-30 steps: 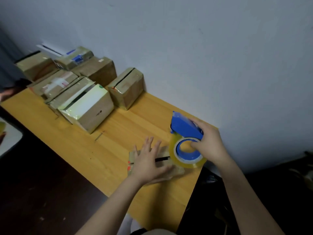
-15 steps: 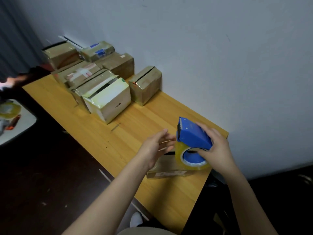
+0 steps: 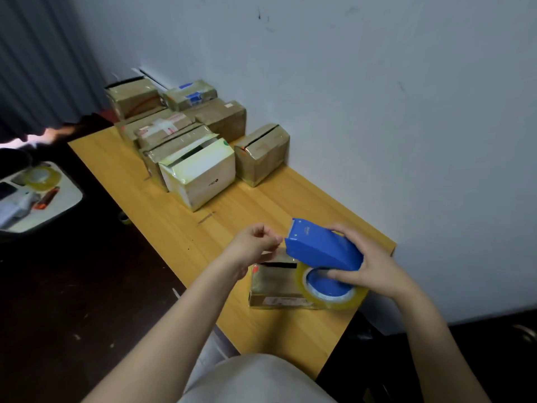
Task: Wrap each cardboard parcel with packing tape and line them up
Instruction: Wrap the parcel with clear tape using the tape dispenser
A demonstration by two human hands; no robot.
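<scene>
Table (image 3: 180, 237): other parcels (image 3: 197, 170) at your far end.
Parcel (image 3: 273, 283): near edge, under the dispenser (image 3: 322, 248); flat, brown, dark slot on top. Nothing holds it; a tug could slide it.
Dispenser: your right hand (image 3: 369, 269) grips it above the parcel.
Left hand (image 3: 255, 245): pinches what looks like the tape end (image 3: 276, 252); slack tape may fold onto itself.

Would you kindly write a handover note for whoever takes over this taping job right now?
Right hand holds the blue tape dispenser over the small parcel at the table's near end.
Left hand is curled at the dispenser's front edge; whether it pinches tape is unclear.
Several parcels sit grouped by the wall, some shiny with tape.
To do: tape the near parcel, then line it up with the others.
</scene>
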